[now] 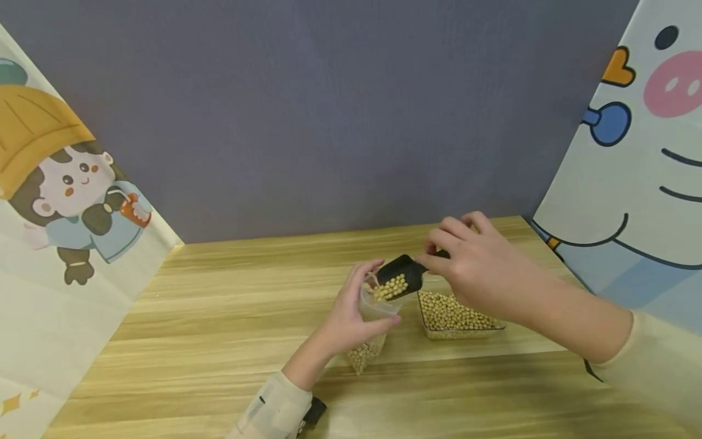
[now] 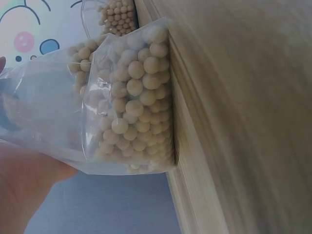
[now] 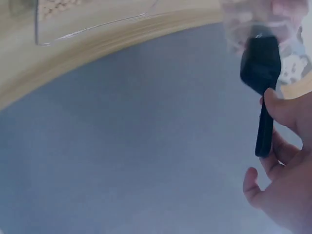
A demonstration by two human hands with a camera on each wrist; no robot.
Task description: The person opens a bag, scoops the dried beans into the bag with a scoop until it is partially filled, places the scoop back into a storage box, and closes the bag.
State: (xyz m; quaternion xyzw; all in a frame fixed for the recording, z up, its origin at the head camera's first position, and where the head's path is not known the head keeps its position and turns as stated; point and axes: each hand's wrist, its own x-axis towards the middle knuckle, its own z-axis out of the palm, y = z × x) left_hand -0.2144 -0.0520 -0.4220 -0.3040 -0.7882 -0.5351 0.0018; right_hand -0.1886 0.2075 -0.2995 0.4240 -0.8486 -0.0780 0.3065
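Note:
My left hand [image 1: 348, 314] grips a clear plastic bag [image 2: 48, 107] near its mouth, fingers on one side and thumb on the other. Round, pale yellow beans [image 2: 139, 92] fill the bag's lower part, which stands on the table. In my right hand [image 1: 474, 268] is a black scoop [image 3: 263, 63], pinched by its handle. The scoop tilts down to the left, its front edge at the bag's mouth, with beans [image 1: 392, 288] lying in it. Below the right hand sits a clear rectangular container [image 1: 463, 334] holding many more of the same beans.
The wood-grain table [image 1: 230, 317] meets a grey upright panel [image 1: 340, 122] at the back. Printed cartoon panels stand at the left [image 1: 82, 201] and right [image 1: 647, 171]. A small dark object [image 1: 314, 411] shows beside the left sleeve.

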